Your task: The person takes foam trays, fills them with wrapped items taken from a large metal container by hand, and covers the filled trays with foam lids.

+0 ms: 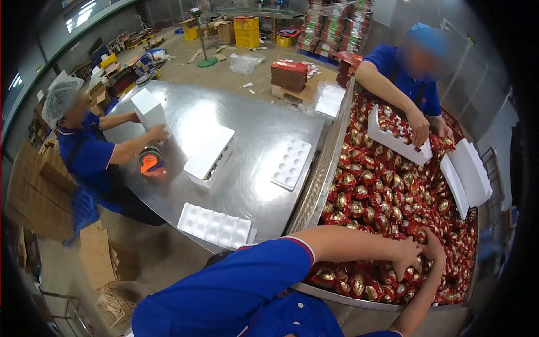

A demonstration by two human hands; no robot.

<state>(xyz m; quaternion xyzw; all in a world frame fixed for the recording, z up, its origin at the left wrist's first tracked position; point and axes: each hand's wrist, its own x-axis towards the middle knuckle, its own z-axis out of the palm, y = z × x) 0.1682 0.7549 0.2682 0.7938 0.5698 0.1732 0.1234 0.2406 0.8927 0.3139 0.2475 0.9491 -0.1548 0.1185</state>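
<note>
Both my hands reach into a deep pile of egg-shaped packets (359, 209) in red and gold wrapping. My left hand (406, 256) comes in from the left, its fingers bent down around a packet and partly hidden among the others. Close against it, my right hand (434, 247) curls its fingers over a packet from the right side. The fingertips of the two hands nearly meet. A metal-sided bin (321, 194) holds the pile, and its near edge runs below my forearms.
Across the bin, a co-worker (418, 78) handles packets in a white foam tray (393, 140). An open foam box (466, 174) rests at right. Foam trays (216, 224) and a tape dispenser (149, 162) are on the steel table (264, 168); another co-worker (84, 140) holds a foam box (148, 106).
</note>
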